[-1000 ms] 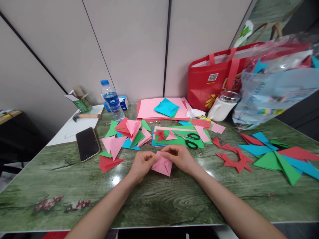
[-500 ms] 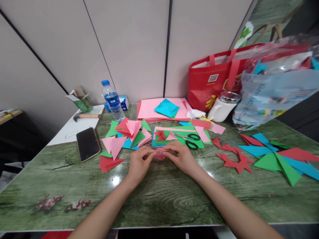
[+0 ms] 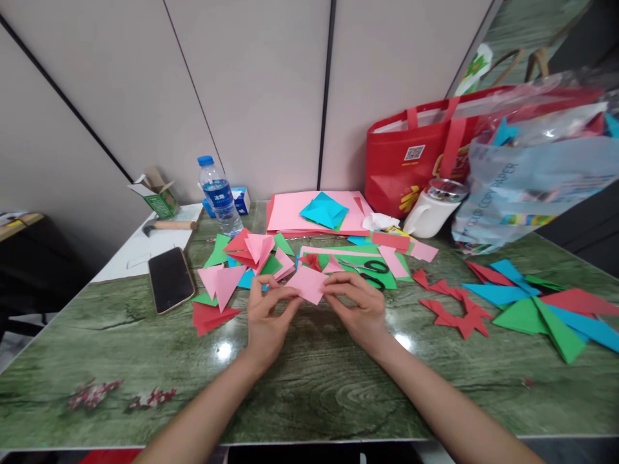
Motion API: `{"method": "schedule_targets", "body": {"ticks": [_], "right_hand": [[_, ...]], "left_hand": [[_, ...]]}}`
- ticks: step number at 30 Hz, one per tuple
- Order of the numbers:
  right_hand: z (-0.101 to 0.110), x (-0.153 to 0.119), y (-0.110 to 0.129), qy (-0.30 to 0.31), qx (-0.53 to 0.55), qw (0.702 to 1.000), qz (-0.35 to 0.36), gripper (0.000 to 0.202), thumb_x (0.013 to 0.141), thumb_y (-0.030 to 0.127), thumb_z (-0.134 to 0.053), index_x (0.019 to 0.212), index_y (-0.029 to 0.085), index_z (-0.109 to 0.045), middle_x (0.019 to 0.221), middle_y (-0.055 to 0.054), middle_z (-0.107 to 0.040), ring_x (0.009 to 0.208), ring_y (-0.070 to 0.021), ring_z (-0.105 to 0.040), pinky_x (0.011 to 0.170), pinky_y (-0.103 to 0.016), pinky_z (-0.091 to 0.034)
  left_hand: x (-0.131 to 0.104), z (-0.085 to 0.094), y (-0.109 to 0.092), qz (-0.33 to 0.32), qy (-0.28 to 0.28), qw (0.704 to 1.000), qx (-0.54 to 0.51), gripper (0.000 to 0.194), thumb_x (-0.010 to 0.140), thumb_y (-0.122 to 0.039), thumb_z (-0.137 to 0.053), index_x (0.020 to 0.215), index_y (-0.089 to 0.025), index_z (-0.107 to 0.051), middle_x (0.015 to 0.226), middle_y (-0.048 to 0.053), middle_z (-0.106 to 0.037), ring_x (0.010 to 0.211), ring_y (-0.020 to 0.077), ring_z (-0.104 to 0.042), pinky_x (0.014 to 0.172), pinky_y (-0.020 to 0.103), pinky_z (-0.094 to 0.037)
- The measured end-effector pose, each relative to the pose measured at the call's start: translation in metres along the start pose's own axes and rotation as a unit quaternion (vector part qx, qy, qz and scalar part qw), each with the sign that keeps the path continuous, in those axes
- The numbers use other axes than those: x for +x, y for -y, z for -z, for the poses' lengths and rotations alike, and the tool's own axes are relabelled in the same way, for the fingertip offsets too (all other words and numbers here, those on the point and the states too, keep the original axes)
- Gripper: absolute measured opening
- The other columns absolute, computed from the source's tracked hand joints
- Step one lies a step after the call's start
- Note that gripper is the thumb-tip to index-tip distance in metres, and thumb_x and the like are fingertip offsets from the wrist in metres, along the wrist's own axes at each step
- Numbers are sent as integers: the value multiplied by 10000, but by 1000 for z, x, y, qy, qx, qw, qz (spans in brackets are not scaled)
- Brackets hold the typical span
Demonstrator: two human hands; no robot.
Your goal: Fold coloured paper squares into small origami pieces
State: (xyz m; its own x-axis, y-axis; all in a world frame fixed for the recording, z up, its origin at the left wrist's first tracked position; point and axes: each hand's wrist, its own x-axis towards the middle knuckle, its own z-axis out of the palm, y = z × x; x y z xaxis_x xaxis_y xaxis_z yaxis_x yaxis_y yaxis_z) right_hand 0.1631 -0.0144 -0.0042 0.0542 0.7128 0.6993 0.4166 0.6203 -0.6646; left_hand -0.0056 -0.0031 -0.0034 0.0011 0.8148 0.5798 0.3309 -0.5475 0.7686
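Observation:
Between both hands is a small pink square of paper, turned with a corner toward me. My left hand pinches its left corner between thumb and finger. On the other side, my right hand pinches the right corner the same way. The paper is held above the table, over the near edge of a pile of coloured sheets. Just behind my right hand lie black-handled scissors, partly covered by its fingers. Folded pink paper pieces lie to the left of my left hand.
Left are a phone, a hammer and a water bottle. At the back lies a stack of pink sheets. Red cut-paper shapes, folded coloured paper, a white mug and a red bag are right.
The pink paper looked crumpled or folded low between my fingers before. Now it shows as a flat square, and my hands have moved slightly apart.

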Motion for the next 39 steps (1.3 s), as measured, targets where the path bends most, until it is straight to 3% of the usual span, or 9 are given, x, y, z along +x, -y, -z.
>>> {"method": "schedule_targets", "body": {"ticks": [5, 8, 14, 19, 23, 26, 29, 33, 39], "right_hand": [[-1, -3, 1, -36, -21, 999, 19, 173, 764, 124, -586, 820, 251, -688, 818, -44, -609, 750, -171, -602, 662, -331, -507], [-1, -2, 2, -50, -30, 998, 17, 173, 755, 118, -590, 808, 249, -690, 797, -42, -574, 738, -169, -581, 606, -310, -491], [0, 0, 3, -69, -33, 997, -1, 157, 762, 123, -584, 793, 237, -688, 762, -32, -551, 715, -163, -561, 623, -312, -466], [0, -1, 4, -86, -39, 995, -26, 142, 762, 129, -579, 786, 225, -681, 772, -35, -555, 726, -168, -564, 633, -316, -470], [-2, -2, 4, -76, -48, 996, -24, 133, 767, 133, -574, 779, 223, -672, 771, -40, -557, 729, -170, -567, 625, -316, -474], [-2, -3, 4, -81, -53, 995, -22, 128, 766, 129, -576, 773, 221, -665, 778, -42, -559, 729, -172, -568, 625, -316, -474], [-2, -3, 4, -84, -50, 995, -20, 130, 761, 115, -578, 769, 214, -663, 783, -43, -558, 732, -172, -567, 629, -315, -469], [-2, -3, 4, -69, -47, 996, -12, 135, 764, 113, -577, 769, 216, -664, 777, -40, -558, 731, -168, -562, 626, -311, -463], [-5, -4, 5, -29, -17, 999, 12, 157, 757, 99, -579, 794, 214, -680, 780, -39, -559, 729, -161, -567, 631, -299, -471]], "left_hand": [[-2, -3, -2, 92, 56, 991, -80, 323, 718, -227, -651, 1041, -227, -651, 751, 6, -575, 608, 105, -558, 566, 235, -515], [-3, -4, -3, 125, 90, 985, -74, 304, 722, -238, -649, 1024, -215, -667, 732, 11, -669, 611, 127, -612, 630, 256, -531], [-1, -5, -6, 207, 65, 967, -135, 343, 737, -270, -630, 1067, -175, -643, 731, 20, -723, 645, 170, -669, 701, 310, -557], [-2, -6, -3, 147, 77, 969, -183, 445, 770, -261, -596, 1208, -217, -533, 1157, 78, -621, 1018, 218, -602, 877, 368, -500], [-3, -7, 0, 130, 91, 975, -158, 449, 777, -253, -591, 1219, -229, -514, 1253, 93, -547, 1078, 224, -565, 924, 388, -465], [-1, -7, 1, 173, 54, 974, -138, 523, 777, -261, -589, 1277, -229, -440, 1148, 86, -603, 901, 188, -648, 792, 321, -537], [-3, -7, -1, 189, 96, 969, -127, 572, 809, -275, -542, 1341, -217, -340, 773, 8, -668, 591, 130, -649, 584, 257, -554], [-8, -6, -5, 91, 170, 978, -87, 498, 805, -219, -548, 1290, -243, -435, 803, 14, -693, 646, 130, -652, 657, 254, -538], [0, -2, -3, -15, 124, 992, -22, 238, 766, -137, -583, 957, -225, -695, 751, 24, -690, 655, 131, -610, 604, 222, -480]]}}
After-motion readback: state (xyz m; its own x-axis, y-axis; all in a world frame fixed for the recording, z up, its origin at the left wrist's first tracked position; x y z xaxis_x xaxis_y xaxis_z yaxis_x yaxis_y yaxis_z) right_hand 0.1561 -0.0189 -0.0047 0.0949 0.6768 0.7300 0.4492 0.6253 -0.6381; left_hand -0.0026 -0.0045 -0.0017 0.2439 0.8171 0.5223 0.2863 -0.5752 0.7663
